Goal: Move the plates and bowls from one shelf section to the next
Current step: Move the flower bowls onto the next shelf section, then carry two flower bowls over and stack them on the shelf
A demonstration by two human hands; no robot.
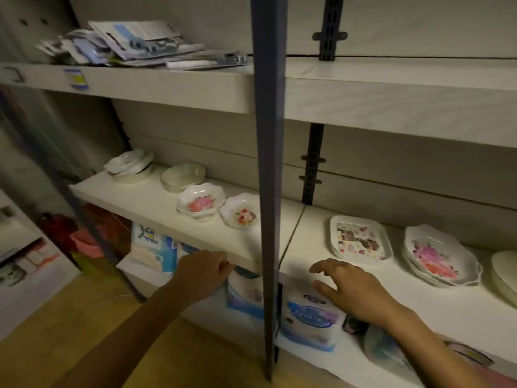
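Observation:
On the left shelf section (145, 203) stand a stack of white bowls (130, 166), a pale bowl (183, 175) and two small floral dishes (201, 202) (242, 211). The right section (436, 298) holds a stack of rectangular patterned plates (359, 240), a stack of pink-flowered plates (440, 256) and a plain white plate (505, 273) at the frame edge. My left hand (202, 271) is curled at the left shelf's front edge, holding nothing I can see. My right hand (351, 289) hovers open over the right shelf's front, short of the rectangular plates.
A dark blue upright post (270, 163) divides the two sections between my hands. Packaged goods (307, 317) fill the shelf below. Papers and packets (131, 46) lie on the top left shelf. A red and pink item (84, 242) sits low at the left, above the wooden floor.

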